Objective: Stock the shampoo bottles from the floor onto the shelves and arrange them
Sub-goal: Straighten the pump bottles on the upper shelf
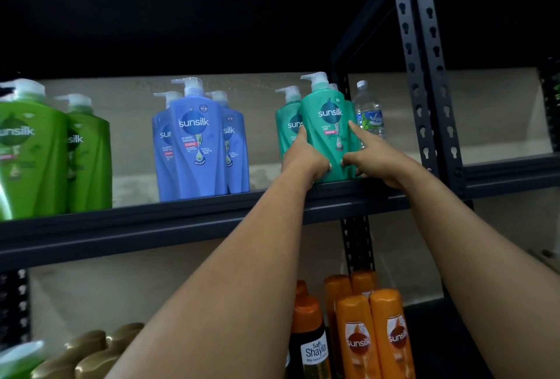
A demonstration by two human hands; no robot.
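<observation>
You hold the front teal bottle (328, 130) upright at the front edge of the upper shelf (181, 221), at its right end, pump spout pointing left. Your left hand (304, 160) wraps its grip round the bottle's lower left side, fingers curled onto the label face near the base. Your right hand (371, 154) grips the lower right side, thumb curled onto the front and index finger stretched up along the bottle's edge.

Another teal bottle (286, 124) stands just behind and to the left, touching or nearly touching the one you hold; a third pump top shows behind it on the right. A clear water bottle (368, 112) stands just beside the group, against the rack's upright post (409, 54).

Further left on the same shelf, well apart from the teal group, three blue bottles (194, 142) stand clustered, one in front and two behind. At the far left stand two green bottles (54, 151), the nearer one cut off by the frame edge.

On the lower shelf, under your arms, orange bottles (375, 336) stand packed together beside a dark bottle (312, 345) with an orange cap. Gold caps (91, 351) crowd the lower left corner.
</observation>
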